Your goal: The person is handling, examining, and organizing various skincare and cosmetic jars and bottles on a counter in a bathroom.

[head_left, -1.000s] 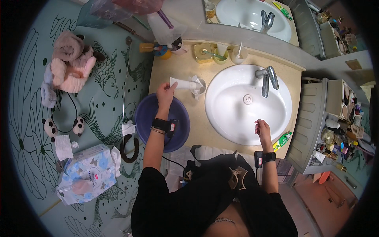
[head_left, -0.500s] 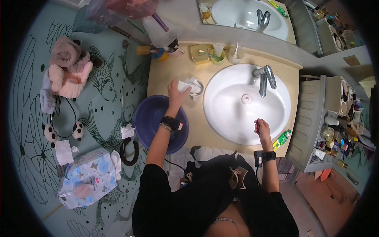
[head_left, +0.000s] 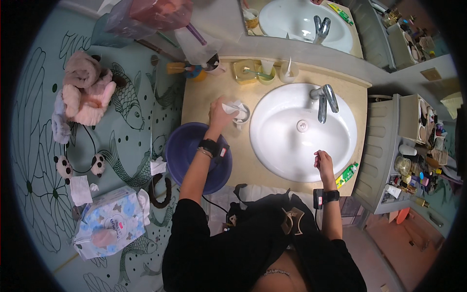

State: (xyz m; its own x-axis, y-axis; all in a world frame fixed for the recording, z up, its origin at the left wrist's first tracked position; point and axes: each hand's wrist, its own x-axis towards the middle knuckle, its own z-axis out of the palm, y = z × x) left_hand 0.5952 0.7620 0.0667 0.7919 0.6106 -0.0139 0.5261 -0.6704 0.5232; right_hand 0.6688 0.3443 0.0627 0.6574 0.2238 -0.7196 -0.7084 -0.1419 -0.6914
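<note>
My left hand (head_left: 220, 116) is closed on a crumpled white tissue (head_left: 232, 106) above the beige counter. The tissue lies against the mouth of a small white cup (head_left: 245, 117), whose inside is partly covered by it. Just below that hand stands a purple basin (head_left: 180, 164), partly under my left forearm. My right hand (head_left: 323, 161) hovers over the near right part of the white oval sink (head_left: 277, 160). Its fingers are curled in, and nothing shows between them.
A chrome faucet (head_left: 325, 100) rises at the sink's back right. Green toothpaste tube (head_left: 347, 175) lies beside the sink. Along the back stand a yellowish soap box (head_left: 243, 73) and cups. A tissue pack (head_left: 109, 221) and plush headbands (head_left: 87, 104) are at left; a cluttered shelf (head_left: 413, 160) at right.
My left hand has shifted slightly to the right and down with the tissue, nearer the cup. My right hand stays almost where it was. The whole view has tilted a little.
</note>
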